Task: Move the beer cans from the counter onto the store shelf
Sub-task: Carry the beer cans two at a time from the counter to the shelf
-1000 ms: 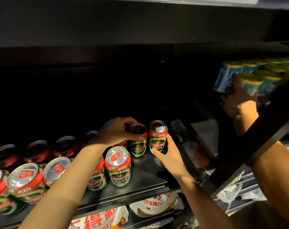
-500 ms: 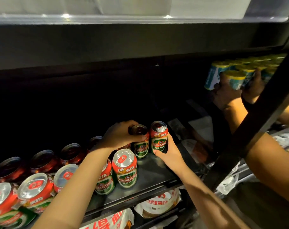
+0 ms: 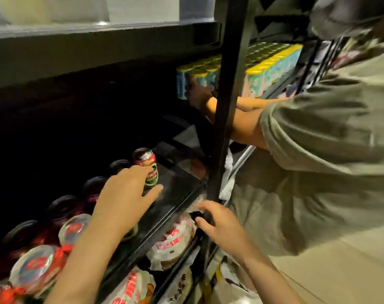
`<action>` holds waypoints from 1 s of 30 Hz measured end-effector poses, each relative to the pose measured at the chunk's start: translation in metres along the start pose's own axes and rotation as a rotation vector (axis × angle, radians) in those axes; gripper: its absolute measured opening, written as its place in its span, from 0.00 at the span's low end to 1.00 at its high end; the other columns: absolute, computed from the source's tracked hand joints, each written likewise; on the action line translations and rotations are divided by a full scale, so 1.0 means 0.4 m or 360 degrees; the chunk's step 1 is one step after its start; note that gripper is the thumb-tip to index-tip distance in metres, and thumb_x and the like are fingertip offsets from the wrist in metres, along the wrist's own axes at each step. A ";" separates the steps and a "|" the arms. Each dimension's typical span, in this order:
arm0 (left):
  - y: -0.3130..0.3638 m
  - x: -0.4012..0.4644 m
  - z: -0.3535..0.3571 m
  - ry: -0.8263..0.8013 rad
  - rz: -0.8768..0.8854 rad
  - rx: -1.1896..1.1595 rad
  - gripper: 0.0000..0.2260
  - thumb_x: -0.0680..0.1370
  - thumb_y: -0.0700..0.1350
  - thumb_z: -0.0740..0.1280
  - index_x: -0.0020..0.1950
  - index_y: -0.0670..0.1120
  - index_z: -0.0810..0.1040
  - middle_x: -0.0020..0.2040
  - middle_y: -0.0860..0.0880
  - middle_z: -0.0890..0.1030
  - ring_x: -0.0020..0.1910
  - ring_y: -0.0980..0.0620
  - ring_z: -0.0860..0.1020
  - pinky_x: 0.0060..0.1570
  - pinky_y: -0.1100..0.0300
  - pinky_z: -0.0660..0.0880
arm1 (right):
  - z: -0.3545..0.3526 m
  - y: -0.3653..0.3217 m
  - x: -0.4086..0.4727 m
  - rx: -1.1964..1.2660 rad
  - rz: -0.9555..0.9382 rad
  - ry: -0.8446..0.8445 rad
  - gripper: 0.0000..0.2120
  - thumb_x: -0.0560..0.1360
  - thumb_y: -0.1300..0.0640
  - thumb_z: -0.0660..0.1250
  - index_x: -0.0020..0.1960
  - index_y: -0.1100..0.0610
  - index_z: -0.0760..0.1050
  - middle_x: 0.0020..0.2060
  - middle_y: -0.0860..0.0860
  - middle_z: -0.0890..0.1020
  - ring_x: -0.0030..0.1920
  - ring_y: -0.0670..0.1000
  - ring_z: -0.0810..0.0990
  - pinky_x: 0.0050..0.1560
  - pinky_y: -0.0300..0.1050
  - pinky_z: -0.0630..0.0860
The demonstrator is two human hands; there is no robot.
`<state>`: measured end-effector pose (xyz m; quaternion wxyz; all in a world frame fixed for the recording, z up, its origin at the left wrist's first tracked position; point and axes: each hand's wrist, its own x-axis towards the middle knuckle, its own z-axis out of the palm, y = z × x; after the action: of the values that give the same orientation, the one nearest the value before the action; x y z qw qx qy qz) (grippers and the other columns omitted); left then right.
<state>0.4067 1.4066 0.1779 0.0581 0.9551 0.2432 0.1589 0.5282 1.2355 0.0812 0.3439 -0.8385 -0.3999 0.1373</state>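
Observation:
Red and green beer cans stand in rows on the dark shelf (image 3: 178, 189). The rightmost can (image 3: 147, 166) stands upright at the row's far end. My left hand (image 3: 127, 194) hovers over the cans just left of it, fingers spread and holding nothing. My right hand (image 3: 217, 220) is off the shelf, at its front right corner by the black upright post (image 3: 226, 106), fingers loosely curled and empty. More cans (image 3: 73, 229) with silver tops fill the shelf's left part.
Another person in a grey-green shirt (image 3: 329, 139) stands close on the right, both arms reaching among blue and yellow cans (image 3: 274, 66) on the neighbouring shelf. Bagged goods (image 3: 173, 240) lie on the shelf below. A shelf board (image 3: 99, 42) runs overhead.
Both hands have let go of the two end cans and pulled back toward me. My right hand has left the shelf. The view has swung right, toward the other person.

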 end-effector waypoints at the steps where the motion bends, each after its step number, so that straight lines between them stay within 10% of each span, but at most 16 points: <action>1: 0.039 -0.017 0.006 -0.0015 0.0143 -0.0051 0.23 0.77 0.59 0.60 0.69 0.52 0.68 0.64 0.53 0.74 0.62 0.51 0.73 0.59 0.56 0.70 | -0.018 0.016 -0.047 -0.0071 0.0039 -0.0006 0.14 0.78 0.50 0.63 0.63 0.51 0.74 0.58 0.46 0.78 0.60 0.46 0.75 0.59 0.40 0.70; 11: 0.493 -0.245 0.176 -0.0663 0.1248 -0.0438 0.20 0.73 0.60 0.58 0.57 0.51 0.78 0.53 0.55 0.81 0.51 0.54 0.80 0.49 0.67 0.71 | -0.166 0.180 -0.709 -0.0290 0.0883 0.0656 0.16 0.77 0.50 0.63 0.64 0.48 0.73 0.60 0.41 0.76 0.62 0.42 0.72 0.59 0.32 0.64; 18: 0.928 -0.632 0.211 -0.1079 0.1900 -0.0694 0.35 0.69 0.67 0.44 0.72 0.54 0.64 0.69 0.55 0.69 0.68 0.55 0.67 0.64 0.62 0.62 | -0.171 0.143 -1.382 -0.0328 0.1748 0.1074 0.16 0.79 0.45 0.60 0.66 0.44 0.69 0.61 0.37 0.73 0.63 0.41 0.70 0.58 0.34 0.64; 30: 1.346 -1.313 0.178 -0.1560 0.2576 -0.0794 0.22 0.78 0.56 0.60 0.72 0.56 0.64 0.70 0.58 0.68 0.68 0.59 0.66 0.64 0.66 0.62 | -0.052 0.026 -2.108 -0.0040 0.2584 0.1606 0.14 0.78 0.48 0.62 0.63 0.44 0.70 0.58 0.37 0.73 0.62 0.41 0.72 0.61 0.37 0.69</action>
<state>0.2339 0.6796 0.0676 0.2264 0.7539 -0.5773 -0.2169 0.0031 0.5764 0.0514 0.2665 -0.8240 0.4976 -0.0480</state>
